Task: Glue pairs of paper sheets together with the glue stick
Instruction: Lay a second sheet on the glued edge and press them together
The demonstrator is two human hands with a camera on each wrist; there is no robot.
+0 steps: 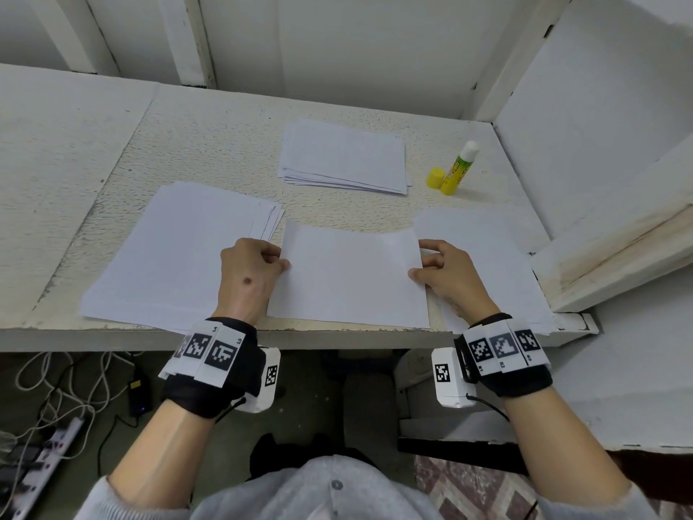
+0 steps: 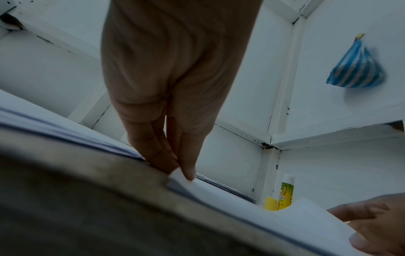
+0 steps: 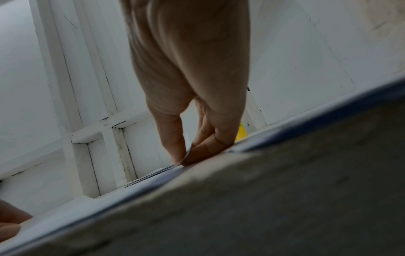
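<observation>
A white paper sheet [image 1: 350, 273] lies in front of me near the table's front edge. My left hand [image 1: 255, 268] pinches its left edge between thumb and fingers; the pinch shows in the left wrist view [image 2: 181, 171]. My right hand [image 1: 437, 268] pinches the sheet's right edge, seen close in the right wrist view [image 3: 184, 159]. A yellow-green glue stick [image 1: 458, 168] stands uncapped at the back right, with its yellow cap [image 1: 435, 177] beside it. Both hands are far from it.
A stack of sheets [image 1: 176, 257] lies under my left hand, another stack [image 1: 345, 157] at the back centre, more sheets [image 1: 487, 264] at the right. A white side wall [image 1: 600, 163] bounds the table on the right. Cables and a power strip [image 1: 45, 456] lie on the floor.
</observation>
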